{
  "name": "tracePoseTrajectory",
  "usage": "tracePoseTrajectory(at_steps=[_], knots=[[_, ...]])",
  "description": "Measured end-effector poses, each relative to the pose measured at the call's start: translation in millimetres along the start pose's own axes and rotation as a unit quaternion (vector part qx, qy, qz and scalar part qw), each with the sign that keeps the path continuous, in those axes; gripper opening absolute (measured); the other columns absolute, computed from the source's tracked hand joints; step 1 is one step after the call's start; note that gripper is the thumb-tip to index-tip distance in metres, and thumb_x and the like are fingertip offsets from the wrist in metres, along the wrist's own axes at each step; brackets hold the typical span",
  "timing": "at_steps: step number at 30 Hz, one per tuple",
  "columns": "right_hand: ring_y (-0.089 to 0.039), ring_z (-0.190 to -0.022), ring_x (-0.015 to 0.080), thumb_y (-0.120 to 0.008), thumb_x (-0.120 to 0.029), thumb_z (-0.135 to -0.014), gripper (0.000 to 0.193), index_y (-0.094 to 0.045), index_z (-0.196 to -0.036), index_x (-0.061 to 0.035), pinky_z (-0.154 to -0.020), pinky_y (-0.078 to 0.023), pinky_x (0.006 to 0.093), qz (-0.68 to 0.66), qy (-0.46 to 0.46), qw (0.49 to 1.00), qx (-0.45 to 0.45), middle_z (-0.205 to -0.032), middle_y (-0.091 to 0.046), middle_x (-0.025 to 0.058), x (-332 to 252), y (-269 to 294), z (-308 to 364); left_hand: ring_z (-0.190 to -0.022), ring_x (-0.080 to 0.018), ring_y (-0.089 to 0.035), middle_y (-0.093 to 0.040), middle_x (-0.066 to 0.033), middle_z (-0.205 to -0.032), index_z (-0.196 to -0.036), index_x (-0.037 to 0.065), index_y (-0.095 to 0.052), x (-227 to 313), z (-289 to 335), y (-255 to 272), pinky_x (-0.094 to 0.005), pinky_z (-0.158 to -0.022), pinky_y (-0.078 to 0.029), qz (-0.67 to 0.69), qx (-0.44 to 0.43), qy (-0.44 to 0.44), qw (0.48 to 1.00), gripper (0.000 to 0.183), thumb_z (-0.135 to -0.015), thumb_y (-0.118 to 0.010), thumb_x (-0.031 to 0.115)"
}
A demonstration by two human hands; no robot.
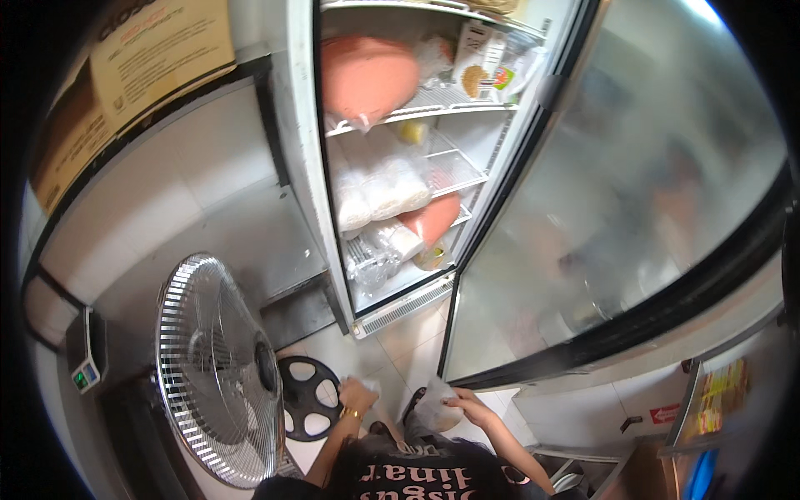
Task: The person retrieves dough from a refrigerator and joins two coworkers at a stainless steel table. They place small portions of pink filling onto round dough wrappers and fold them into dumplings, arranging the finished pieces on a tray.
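My right hand [472,408] is closed on a clear plastic bag [435,407] with something pale inside; its contents are too blurred to name. My left hand [357,395], below a gold-coloured wristband [352,412], is curled closed, with a small whitish, see-through bit showing beside its fingers. Both hands are low in front of my black shirt [425,471], apart from each other. Ahead of them stands an upright fridge [304,125], its frosted glass door [617,208] swung wide to the right.
Fridge shelves hold a large pinkish-orange bag [371,79], white wrapped packs [392,185] and another pinkish bag [435,218]. A metal fan [218,367] with a black round base [310,425] stands close on my left. Cardboard boxes [162,58] sit upper left; a small scale [86,354] is far left.
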State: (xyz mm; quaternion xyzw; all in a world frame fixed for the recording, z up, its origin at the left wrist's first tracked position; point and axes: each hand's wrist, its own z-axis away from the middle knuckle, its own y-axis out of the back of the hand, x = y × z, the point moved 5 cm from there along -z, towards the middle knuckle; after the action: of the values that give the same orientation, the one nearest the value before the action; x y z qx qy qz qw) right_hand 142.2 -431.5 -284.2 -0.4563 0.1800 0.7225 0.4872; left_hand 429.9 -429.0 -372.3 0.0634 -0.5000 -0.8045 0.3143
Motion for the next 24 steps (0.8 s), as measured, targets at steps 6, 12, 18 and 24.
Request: tracePoseTrajectory(at_steps=[6,12,18,24], knots=[[-0.055,-0.106,0.0165,-0.065,-0.034,-0.080,0.051,-0.060,-0.116,0.0008,-0.086,-0.046,0.0292,0.069,-0.014,0.989,-0.131,-0.111,-0.062,0.0080,24.9,-19.7,-37.7,-0.107,-0.0278,-0.059,-0.064,-0.0141,-0.108,-0.098,0.000,-0.067,-44.9,20.8,-45.0,-0.0371,-0.095,-0.044,-0.028,-0.197,-0.003,0.980,0.060,-0.060,-0.077,0.046],[-0.060,-0.092,0.0150,-0.068,-0.034,-0.078,0.055,-0.056,-0.116,0.0042,-0.078,-0.050,0.0276,0.017,-0.108,0.982,-0.156,-0.104,-0.063,0.0083,3.3,-7.2,-67.0,-0.108,-0.0284,-0.058,-0.063,-0.0153,-0.110,-0.099,-0.001,-0.067,-12.4,8.3,-44.8,-0.0374,-0.095,-0.044,-0.023,-0.201,-0.020,0.979,0.063,-0.058,-0.078,0.046],[-0.060,-0.096,0.0167,-0.067,-0.035,-0.079,0.055,-0.057,-0.118,0.0018,-0.083,-0.048,0.0297,-0.041,-0.027,0.998,-0.041,-0.105,-0.063,0.0083,-15.1,81.5,-53.4,-0.109,-0.0290,-0.057,-0.062,-0.0165,-0.112,-0.100,-0.001,-0.066,59.0,-22.8,-42.2,-0.0377,-0.096,-0.044,-0.073,-0.182,-0.068,0.978,0.066,-0.056,-0.079,0.046],[-0.057,-0.097,0.0173,-0.070,-0.039,-0.075,0.057,-0.060,-0.114,0.0017,-0.086,-0.044,0.0300,-0.088,0.072,0.986,0.120,-0.107,-0.062,0.0079,-40.8,227.9,-13.2,-0.110,-0.0296,-0.057,-0.060,-0.0177,-0.114,-0.101,-0.002,-0.065,187.0,-79.6,-38.0,-0.0380,-0.096,-0.044,-0.112,-0.138,-0.090,0.980,0.069,-0.055,-0.080,0.046]])
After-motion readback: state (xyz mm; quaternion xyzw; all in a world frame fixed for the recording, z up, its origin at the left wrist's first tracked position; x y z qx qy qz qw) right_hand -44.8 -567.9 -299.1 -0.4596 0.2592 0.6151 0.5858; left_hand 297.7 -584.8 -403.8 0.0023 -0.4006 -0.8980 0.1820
